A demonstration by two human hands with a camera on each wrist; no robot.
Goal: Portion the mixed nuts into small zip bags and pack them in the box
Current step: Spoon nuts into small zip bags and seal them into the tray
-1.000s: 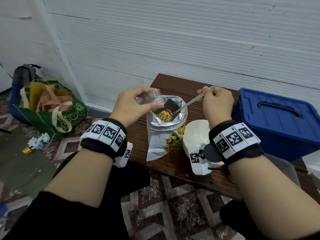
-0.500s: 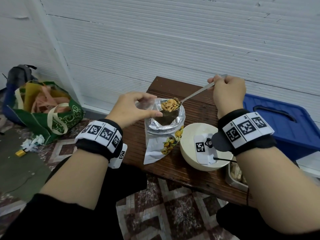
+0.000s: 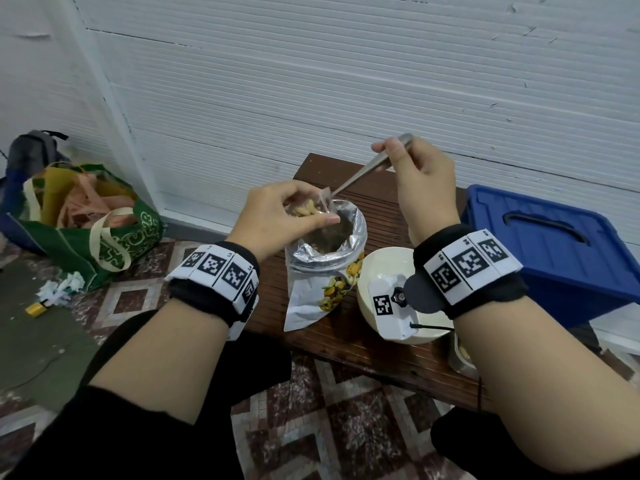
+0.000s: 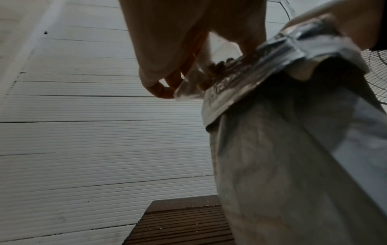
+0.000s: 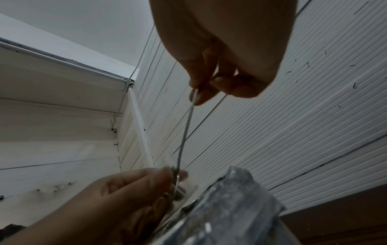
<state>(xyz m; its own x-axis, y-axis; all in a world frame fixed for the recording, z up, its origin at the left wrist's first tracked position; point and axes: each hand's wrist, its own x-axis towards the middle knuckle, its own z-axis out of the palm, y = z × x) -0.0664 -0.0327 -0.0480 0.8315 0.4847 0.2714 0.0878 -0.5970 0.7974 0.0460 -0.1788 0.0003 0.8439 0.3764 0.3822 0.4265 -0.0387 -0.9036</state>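
Observation:
A silver foil pouch of mixed nuts (image 3: 323, 268) stands open on the brown slatted table (image 3: 374, 348). My left hand (image 3: 277, 216) pinches a small clear zip bag (image 3: 317, 211) just above the pouch's left rim, with pale nuts (image 3: 304, 209) showing inside it. My right hand (image 3: 420, 178) grips the handle of a metal spoon (image 3: 363, 174), and its bowl end dips into the zip bag's mouth. In the left wrist view the zip bag (image 4: 199, 81) hangs under my fingers (image 4: 163, 89) against the pouch (image 4: 293, 149). From the right wrist, the spoon (image 5: 186, 129) runs down to the zip bag (image 5: 184, 187).
A cream bowl (image 3: 391, 271) sits right of the pouch. A blue lidded plastic box (image 3: 554, 247) stands at the table's right end. A metal container (image 3: 460, 358) peeks out under my right forearm. On the floor at left are a green tote bag (image 3: 86, 220) and paper scraps (image 3: 59, 289).
The spoon went from down in the pouch, up loaded with nuts, then left into the zip bag. My right hand rose and the nuts now show in the bag.

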